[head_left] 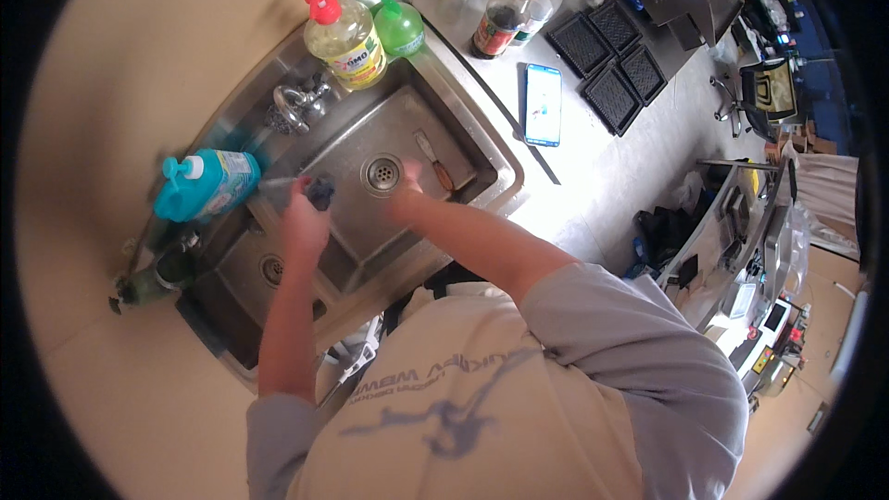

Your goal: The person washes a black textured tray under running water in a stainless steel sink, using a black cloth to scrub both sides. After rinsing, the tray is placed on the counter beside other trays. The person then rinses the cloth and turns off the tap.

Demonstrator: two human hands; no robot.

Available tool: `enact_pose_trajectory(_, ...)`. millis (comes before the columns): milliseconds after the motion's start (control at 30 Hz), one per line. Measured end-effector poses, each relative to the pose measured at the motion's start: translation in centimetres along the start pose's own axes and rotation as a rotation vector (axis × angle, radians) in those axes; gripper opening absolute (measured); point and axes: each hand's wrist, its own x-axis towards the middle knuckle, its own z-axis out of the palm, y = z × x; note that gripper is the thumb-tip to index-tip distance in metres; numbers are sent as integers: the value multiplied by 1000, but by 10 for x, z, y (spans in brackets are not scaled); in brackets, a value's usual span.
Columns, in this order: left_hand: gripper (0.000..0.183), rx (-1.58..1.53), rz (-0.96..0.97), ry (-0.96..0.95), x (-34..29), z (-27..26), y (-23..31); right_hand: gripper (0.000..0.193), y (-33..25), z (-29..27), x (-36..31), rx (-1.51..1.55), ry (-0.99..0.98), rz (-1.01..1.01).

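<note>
Over the divider of a double steel sink (356,255), my left hand (301,219) is closed on a small dark bunched thing (319,193), which could be a cloth or a scrubber. My right hand (405,196) is over the right basin, beside its round drain (382,174). Motion smears its fingers, so its grip cannot be made out. A scraper-like tool (433,161) with an orange-brown handle lies on the basin floor, to the right of that hand. The chrome tap (294,107) stands behind the basins.
A yellow bottle with a red cap (344,42), a green bottle (399,28) and a teal pump bottle (208,183) line the sink's back. On the right counter lie a lit phone (543,105) and several black textured trays (609,65), near jars. A green glass bottle (153,282) is at far left.
</note>
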Motion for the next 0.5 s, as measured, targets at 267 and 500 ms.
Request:
enact_pose_trajectory(267, 55, -70, 146, -381, -15, 9, 10, 44, -30, -55, -38, 1361, -136, 337)
enact_pose_trajectory(500, 74, -1206, -321, -744, 9, 35, 8, 40, -24, -76, -77, 738, 431, 449)
